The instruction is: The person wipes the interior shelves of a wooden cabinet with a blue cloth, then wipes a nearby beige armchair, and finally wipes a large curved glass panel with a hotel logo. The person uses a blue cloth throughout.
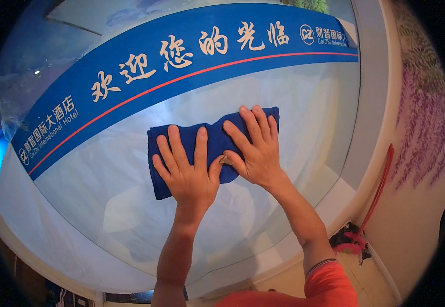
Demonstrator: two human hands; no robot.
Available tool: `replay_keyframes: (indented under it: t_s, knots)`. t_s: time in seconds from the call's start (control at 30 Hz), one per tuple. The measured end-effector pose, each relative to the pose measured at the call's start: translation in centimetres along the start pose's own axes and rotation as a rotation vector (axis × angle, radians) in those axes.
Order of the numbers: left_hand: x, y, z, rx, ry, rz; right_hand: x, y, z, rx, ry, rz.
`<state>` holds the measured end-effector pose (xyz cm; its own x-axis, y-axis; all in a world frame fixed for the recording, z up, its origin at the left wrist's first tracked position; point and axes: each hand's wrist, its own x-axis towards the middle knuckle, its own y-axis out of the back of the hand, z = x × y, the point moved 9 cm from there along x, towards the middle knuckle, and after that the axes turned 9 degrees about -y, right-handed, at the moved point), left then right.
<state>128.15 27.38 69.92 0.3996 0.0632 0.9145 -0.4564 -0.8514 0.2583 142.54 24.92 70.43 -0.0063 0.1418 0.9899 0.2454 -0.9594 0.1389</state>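
A folded dark blue cloth (186, 132) lies flat against a large glass pane (307, 103), which looks bowed through the lens. With fingers spread, my left hand (188, 165) holds the cloth's left half to the glass. My right hand (255, 149) presses on the right half, fingertips near the top edge. Both thumbs come close together at the middle, where a small pale brown piece (227, 160) shows; what it is I cannot tell. Above the hands, a blue banner strip (191, 80) with white writing and a red line spans the pane.
Pale, crumpled white material (138, 215) shows behind the glass. A light frame (378, 99) borders the pane on the right. Beyond it, a red stick (378, 184) leans against a wall (418, 126) painted with purple flowers. A pink and black object (349, 243) lies on the tiled floor.
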Motion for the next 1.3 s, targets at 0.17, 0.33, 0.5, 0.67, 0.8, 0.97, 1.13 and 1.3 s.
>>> replay_keyframes:
  t_s: [0.17, 0.33, 0.5, 0.67, 0.8, 0.97, 1.13, 1.3]
  knots:
    - [-2.5, -0.7, 0.5, -0.015, 0.018, -0.014, -2.6, -0.3, 0.0, 0.002, -0.006, -0.007]
    - [-5.6, -1.9, 1.1, -0.069, 0.055, -0.039, -5.3, -0.9, 0.0, -0.004, -0.006, -0.018]
    - [-9.0, -2.5, 1.8, -0.004, 0.073, -0.026, -8.6, -1.7, 0.0, 0.004, -0.004, -0.035]
    - [-12.5, -3.6, 2.8, -0.009, 0.079, -0.093, -12.9, -2.6, 0.3, -0.027, 0.034, -0.046]
    - [-16.3, -4.8, 3.6, -0.029, 0.026, -0.101, -16.0, -3.3, 0.1, -0.027, 0.076, -0.055]
    - [-20.7, -5.7, 4.8, -0.026, 0.001, -0.096, -19.8, -3.8, 0.0, -0.012, 0.093, -0.092]
    - [-24.5, -6.8, 5.2, -0.015, 0.021, -0.101, -23.1, -4.8, 0.1, -0.010, 0.089, -0.122]
    - [-27.5, -7.8, 5.8, -0.045, -0.002, -0.140, -26.1, -5.5, -0.1, -0.024, 0.101, -0.138]
